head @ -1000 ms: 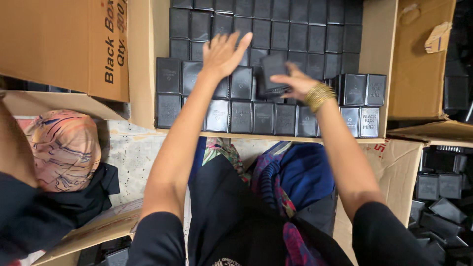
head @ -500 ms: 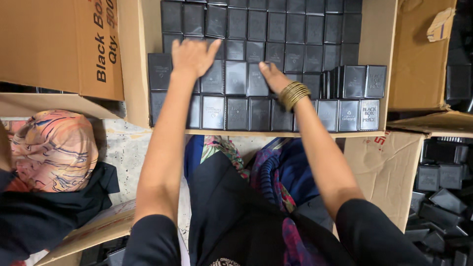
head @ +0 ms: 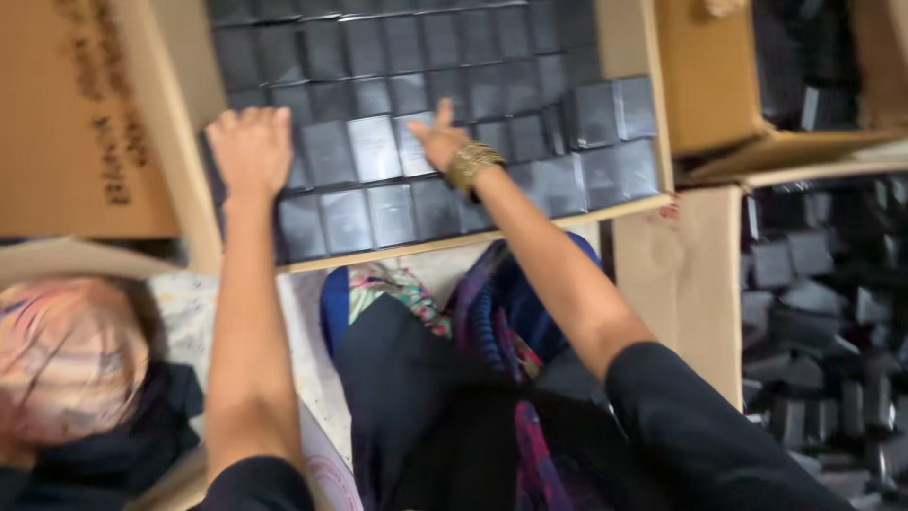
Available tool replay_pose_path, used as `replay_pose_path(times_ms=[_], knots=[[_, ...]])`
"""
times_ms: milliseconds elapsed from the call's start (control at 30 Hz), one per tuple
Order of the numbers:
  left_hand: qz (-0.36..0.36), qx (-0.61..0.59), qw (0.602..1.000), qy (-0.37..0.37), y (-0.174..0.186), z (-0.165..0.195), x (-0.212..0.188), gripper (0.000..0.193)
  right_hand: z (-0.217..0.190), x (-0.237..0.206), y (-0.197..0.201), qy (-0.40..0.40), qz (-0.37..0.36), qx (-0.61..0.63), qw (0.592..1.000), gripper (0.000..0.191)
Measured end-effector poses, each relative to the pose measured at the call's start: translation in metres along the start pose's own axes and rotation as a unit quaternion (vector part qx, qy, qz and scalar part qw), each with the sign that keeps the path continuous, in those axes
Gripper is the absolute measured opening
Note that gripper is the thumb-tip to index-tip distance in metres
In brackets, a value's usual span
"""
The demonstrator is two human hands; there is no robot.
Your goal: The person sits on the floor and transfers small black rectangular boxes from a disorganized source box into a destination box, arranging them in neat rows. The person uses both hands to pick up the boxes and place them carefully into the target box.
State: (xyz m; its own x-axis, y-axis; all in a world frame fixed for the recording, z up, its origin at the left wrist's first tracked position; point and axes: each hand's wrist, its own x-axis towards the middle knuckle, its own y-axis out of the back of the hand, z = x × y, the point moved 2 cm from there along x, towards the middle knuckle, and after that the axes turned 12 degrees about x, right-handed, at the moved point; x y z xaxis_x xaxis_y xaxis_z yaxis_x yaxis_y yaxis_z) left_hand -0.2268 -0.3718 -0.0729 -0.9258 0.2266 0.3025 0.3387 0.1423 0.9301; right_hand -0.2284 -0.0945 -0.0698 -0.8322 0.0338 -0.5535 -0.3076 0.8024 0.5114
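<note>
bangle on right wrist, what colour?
Gold; the bangle shows best in the head view, just behind the right hand.

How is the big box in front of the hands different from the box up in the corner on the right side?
The big carton is packed with small black boxes in neat flat rows; the right carton holds dark ones too blurred to tell their order. Both the left hand and the right hand rest on the big carton's boxes; nobody touches the right carton. Both are brown cardboard, open on top.

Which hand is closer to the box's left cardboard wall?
Left. The left hand lies on the small black boxes right beside the left cardboard wall; the right hand rests further along, near the middle.
</note>
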Motion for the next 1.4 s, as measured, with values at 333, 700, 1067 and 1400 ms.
replay_pose_path(times_ms=[333,700,1067,1400], knots=[[-0.085,-0.239,0.939,0.230,0.028,0.020,-0.062,0.045,0.086,-0.140,0.077,0.351,0.172,0.202,0.898,0.083],[0.119,-0.373,0.904,0.173,0.088,0.185,-0.237,0.044,0.519,-0.251,0.306,0.059,0.524,-0.137,0.838,0.057],[0.051,-0.477,0.873,0.091,0.157,0.245,-0.192,0.047,0.567,-0.229,0.349,-0.023,0.305,-0.111,0.946,0.059],[-0.138,-0.599,0.789,0.003,0.177,0.370,-0.183,0.024,0.527,-0.220,0.273,-0.102,0.142,-0.178,0.968,0.086]])
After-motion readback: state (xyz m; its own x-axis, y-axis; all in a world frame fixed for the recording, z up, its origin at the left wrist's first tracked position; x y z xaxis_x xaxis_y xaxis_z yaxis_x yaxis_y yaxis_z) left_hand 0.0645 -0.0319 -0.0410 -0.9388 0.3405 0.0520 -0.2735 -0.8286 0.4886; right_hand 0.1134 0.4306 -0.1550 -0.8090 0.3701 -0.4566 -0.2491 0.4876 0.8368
